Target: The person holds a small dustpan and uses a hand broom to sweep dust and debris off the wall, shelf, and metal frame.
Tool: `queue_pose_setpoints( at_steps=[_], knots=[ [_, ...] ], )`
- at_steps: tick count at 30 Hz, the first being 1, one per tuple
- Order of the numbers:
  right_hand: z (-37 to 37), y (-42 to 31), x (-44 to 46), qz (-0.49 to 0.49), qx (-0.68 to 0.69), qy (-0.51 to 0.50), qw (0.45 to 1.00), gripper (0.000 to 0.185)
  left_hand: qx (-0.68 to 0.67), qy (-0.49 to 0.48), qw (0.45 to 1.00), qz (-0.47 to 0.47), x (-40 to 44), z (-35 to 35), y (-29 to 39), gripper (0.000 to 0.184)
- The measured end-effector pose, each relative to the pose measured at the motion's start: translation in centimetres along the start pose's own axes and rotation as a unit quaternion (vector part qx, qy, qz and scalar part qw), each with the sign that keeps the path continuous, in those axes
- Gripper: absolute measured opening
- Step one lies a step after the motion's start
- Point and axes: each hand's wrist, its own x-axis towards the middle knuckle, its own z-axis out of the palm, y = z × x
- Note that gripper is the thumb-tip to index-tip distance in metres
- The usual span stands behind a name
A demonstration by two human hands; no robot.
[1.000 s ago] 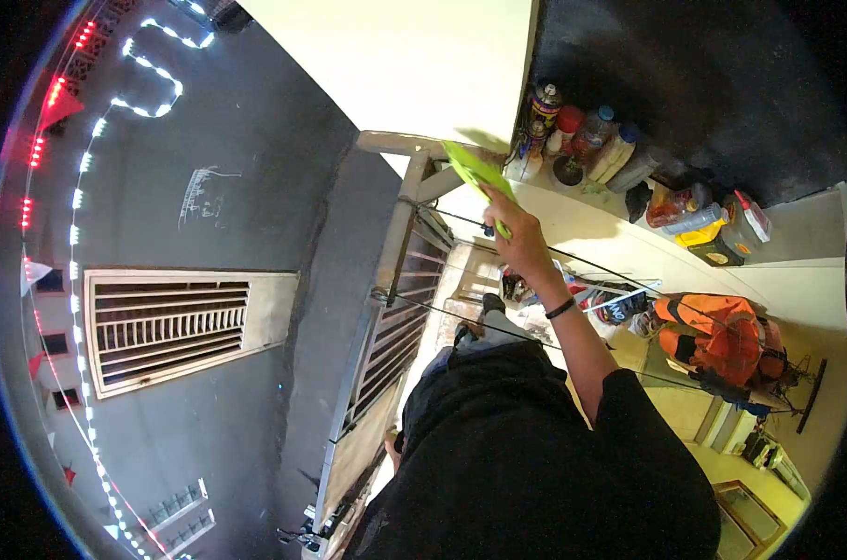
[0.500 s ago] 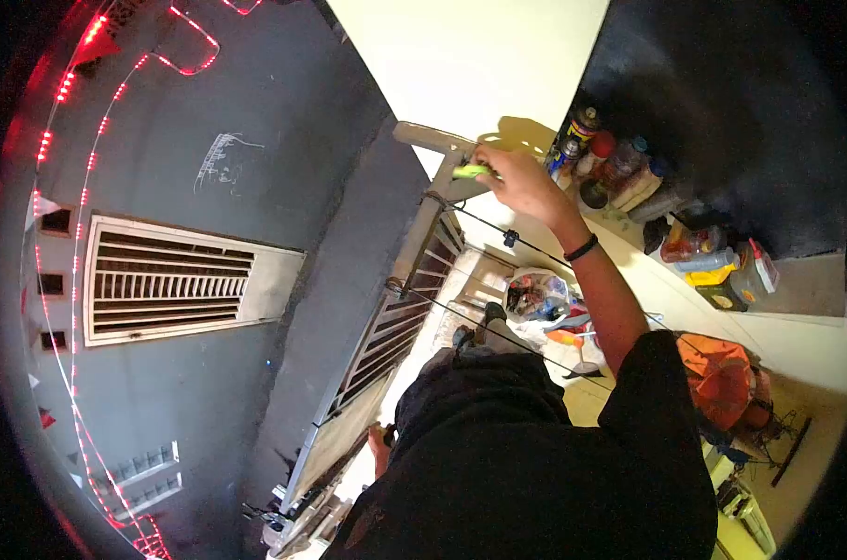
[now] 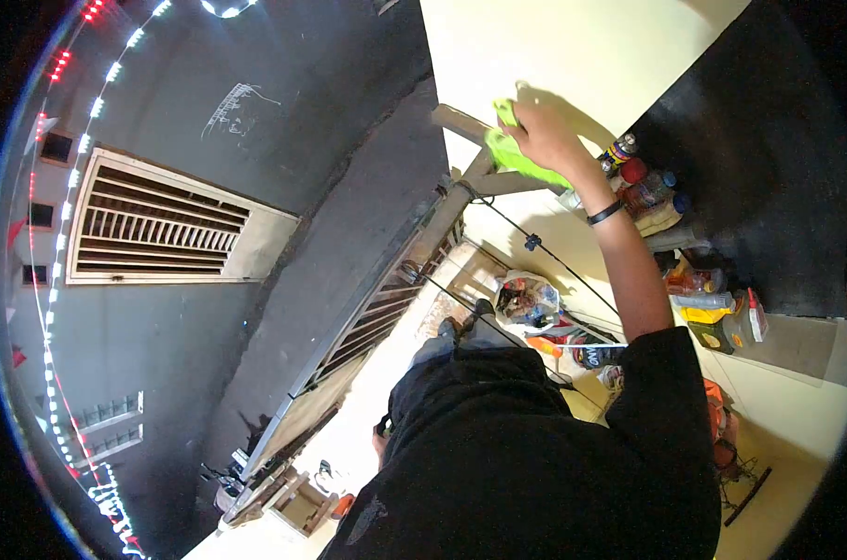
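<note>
My right hand (image 3: 546,140), with a black band on the wrist, is raised at the upper middle of the view. Its fingers are closed on a bright green cloth (image 3: 526,161), which hangs below them and is partly blurred. Hand and cloth are close to the cream wall and the beam end (image 3: 462,121) at the top of the railing. Low beside my shirt, only a sliver of my left hand (image 3: 379,442) shows; its fingers are mostly hidden, with something dark next to them.
Black cords (image 3: 532,242) stretch from the railing (image 3: 386,303) across in front of me. Bottles and cans (image 3: 649,191) crowd a ledge on the right. Near my feet stands a white bag (image 3: 528,297) of mixed items. String lights (image 3: 66,210) hang at the left.
My right hand has moved up and away from the railing post, and more of the green cloth shows. The view has tilted. Many string lights have turned from red to white.
</note>
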Motion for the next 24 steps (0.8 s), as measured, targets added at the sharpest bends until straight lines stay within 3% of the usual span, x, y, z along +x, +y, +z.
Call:
queue_pose_setpoints(
  at_steps=[2, 3, 4, 6, 8, 10, 11, 12, 13, 14, 16, 17, 19, 20, 22, 23, 24],
  knots=[
    [0.5, 0.8, -0.4, -0.086, -0.153, -0.045, 0.983, 0.029, 0.024, 0.001, 1.0, 0.004, -0.5, 0.1, -0.5, 0.041],
    [0.8, 1.2, -0.5, -0.011, -0.144, -0.082, 0.986, 0.032, 0.036, -0.002, 0.999, 0.008, -0.5, 0.2, -0.6, 0.041],
    [0.5, 0.3, -0.4, -0.011, -0.144, -0.082, 0.986, 0.032, 0.049, 0.001, 0.999, 0.011, -0.7, 0.1, -0.5, 0.041],
    [0.8, -1.3, -0.8, 0.05, -0.003, -0.012, 0.999, 0.034, 0.075, 0.002, 0.997, 0.014, -0.8, -0.1, -1.0, 0.042],
    [1.1, -1.5, -1.8, 0.028, -0.013, -0.005, 1.0, 0.037, 0.118, 0.007, 0.993, 0.019, -0.2, -0.5, -1.3, 0.043],
    [0.7, -1.7, -2.4, -0.003, -0.121, -0.018, 0.993, 0.038, 0.179, 0.016, 0.983, 0.021, 0.9, -0.6, -1.2, 0.044],
    [-1.0, -3.9, -2.3, 0.076, -0.12, -0.059, 0.988, 0.036, 0.115, 0.027, 0.99, 0.077, 0.5, -0.7, -0.2, 0.045],
    [-2.2, -4.4, -2.1, 0.079, -0.117, -0.065, 0.988, 0.034, 0.054, 0.038, 0.989, 0.133, -0.3, -1.3, 1.2, 0.047],
    [-1.8, -3.7, -2.0, 0.041, -0.058, -0.01, 0.997, 0.032, -0.081, -0.002, 0.995, 0.055, -1.0, -1.3, 2.8, 0.045],
    [-1.1, -2.4, -1.8, 0.003, -0.001, 0.047, 0.999, 0.031, -0.081, -0.003, 0.995, 0.057, -0.5, -1.3, 2.5, 0.045],
    [0.5, -0.2, -2.2, 0.028, -0.067, -0.003, 0.997, 0.029, -0.141, -0.01, 0.988, 0.061, 0.4, -0.7, 2.0, 0.049],
    [0.9, 0.2, -2.3, 0.021, -0.117, -0.001, 0.993, 0.028, -0.141, -0.01, 0.988, 0.063, 0.7, -0.7, 1.8, 0.049],
    [1.0, 0.7, -2.3, 0.045, -0.101, 0.021, 0.994, 0.028, -0.009, 0.024, 0.992, 0.121, 1.0, -0.5, 1.4, 0.053],
    [0.4, -0.4, -2.3, 0.072, -0.087, 0.039, 0.993, 0.029, -0.01, 0.025, 0.993, 0.119, 0.5, -0.6, 2.1, 0.053],
    [0.4, -2.0, -2.8, 0.097, -0.12, 0.006, 0.988, 0.029, -0.102, -0.018, 0.995, -0.007, -0.5, -1.1, 3.3, 0.049],
    [0.8, -2.0, -2.9, 0.072, -0.089, 0.01, 0.993, 0.029, -0.102, -0.017, 0.995, -0.007, -0.2, -1.0, 2.2, 0.049],
    [1.2, -2.2, -3.0, 0.048, -0.057, 0.013, 0.997, 0.03, -0.03, -0.002, 0.998, 0.053, 0.4, -1.0, 0.1, 0.049]
  ],
)
